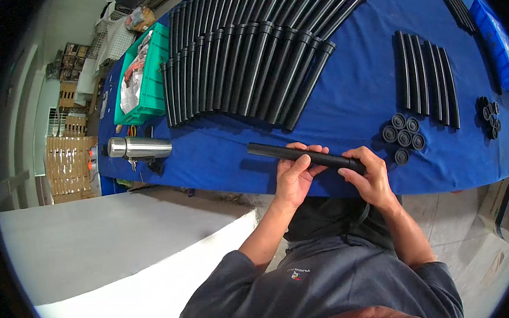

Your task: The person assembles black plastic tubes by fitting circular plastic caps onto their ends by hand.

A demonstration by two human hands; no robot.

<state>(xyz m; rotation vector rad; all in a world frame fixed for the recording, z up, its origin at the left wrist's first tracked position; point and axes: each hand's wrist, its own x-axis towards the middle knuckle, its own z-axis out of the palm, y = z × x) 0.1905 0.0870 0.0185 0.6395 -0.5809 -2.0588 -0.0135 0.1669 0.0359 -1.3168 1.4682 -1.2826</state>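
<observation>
A black tube [265, 151] lies across both hands above the front edge of the blue cloth. My left hand [297, 172] is wrapped round its middle, thumb on top and fingers behind. At the tube's right end my right hand [367, 172] grips it with thumb and fingers; a ring or cap edge shows beside the fingers, and the very end is partly hidden. Several black round caps [400, 135] sit to the right of my right hand. Beyond the hands, many capped black tubes [249, 72] lie side by side in two overlapping rows.
On the blue cloth [208, 156] are a steel bottle [140, 147] and a green crate [147, 78] at left. Uncapped tubes [427, 78], more small caps [489, 115] and a blue crate [498, 45] are at right. A white surface [125, 242] stands at lower left.
</observation>
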